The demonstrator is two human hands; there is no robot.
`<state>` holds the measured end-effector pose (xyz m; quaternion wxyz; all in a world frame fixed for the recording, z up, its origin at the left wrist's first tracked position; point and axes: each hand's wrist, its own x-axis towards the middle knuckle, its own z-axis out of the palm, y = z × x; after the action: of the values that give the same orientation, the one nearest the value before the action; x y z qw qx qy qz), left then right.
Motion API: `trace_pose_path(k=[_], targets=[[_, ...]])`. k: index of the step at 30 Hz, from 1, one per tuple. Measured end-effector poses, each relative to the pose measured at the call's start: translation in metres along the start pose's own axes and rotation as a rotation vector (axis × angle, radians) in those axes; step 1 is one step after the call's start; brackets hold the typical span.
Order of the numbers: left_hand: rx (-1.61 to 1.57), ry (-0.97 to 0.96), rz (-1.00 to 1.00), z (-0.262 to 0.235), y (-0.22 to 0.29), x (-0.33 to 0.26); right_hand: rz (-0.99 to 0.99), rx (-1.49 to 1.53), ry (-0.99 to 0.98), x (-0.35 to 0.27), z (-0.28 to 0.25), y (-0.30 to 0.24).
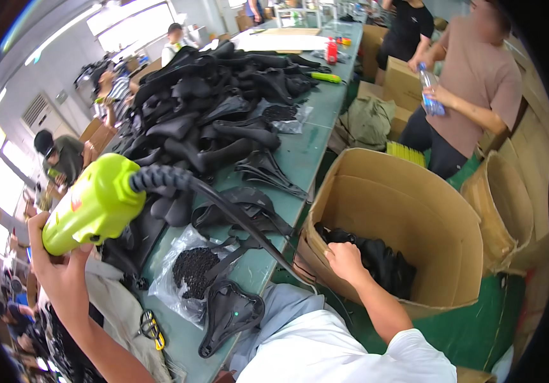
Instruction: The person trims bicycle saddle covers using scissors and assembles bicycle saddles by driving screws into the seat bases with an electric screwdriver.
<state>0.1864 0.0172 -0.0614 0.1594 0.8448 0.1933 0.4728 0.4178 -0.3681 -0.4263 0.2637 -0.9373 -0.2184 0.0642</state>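
Observation:
Raised at the left, my left hand (pixel 64 268) is wrapped round the lime-green body of a corded power tool (pixel 99 201). Its thick black cable runs from the tool down across the table; the working end is hidden. On my right, my right hand (pixel 346 260) is closed at the near-left rim of a large open cardboard box (pixel 408 191), fingers curled over its edge. Black bicycle saddles (pixel 386 265) lie in the bottom of that box. One saddle shell (pixel 231 313) rests underside up on the table's near edge, beside a plastic bag of small black parts (pixel 194 273).
A large heap of black saddles (pixel 191 121) covers much of the green table (pixel 316 137). Yellow-handled cutters (pixel 153 329) lie near me. Farther off are another lime-green tool (pixel 325 77) and a red bottle (pixel 332 51). A person with a water bottle (pixel 430 92) stands beyond the box.

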Motion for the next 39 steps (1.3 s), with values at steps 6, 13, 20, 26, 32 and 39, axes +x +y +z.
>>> trace_pose_path(k=[6,13,20,26,32,39], targets=[[-0.044,0.095,-0.163,-0.026,-0.059,-0.023,0.053,-0.033,0.005,0.036,0.04,-0.002],[-0.629,0.011,-0.523,-0.022,-0.069,-0.097,-0.303,0.286,0.519,0.02,-0.006,-0.081],[-0.758,-0.216,-0.951,0.025,-0.056,-0.216,-0.928,0.672,-1.59,-0.062,-0.094,-0.187],[-0.722,-0.387,-0.903,0.053,-0.009,-0.26,-0.881,0.809,-0.566,-0.062,-0.004,-0.233],[-0.575,-0.596,-0.511,0.047,0.001,-0.264,-1.147,1.235,-0.462,-0.023,0.025,-0.252],[0.188,-0.33,-0.419,0.072,-0.099,-0.312,-0.649,1.654,-0.122,0.021,0.016,-0.266]])
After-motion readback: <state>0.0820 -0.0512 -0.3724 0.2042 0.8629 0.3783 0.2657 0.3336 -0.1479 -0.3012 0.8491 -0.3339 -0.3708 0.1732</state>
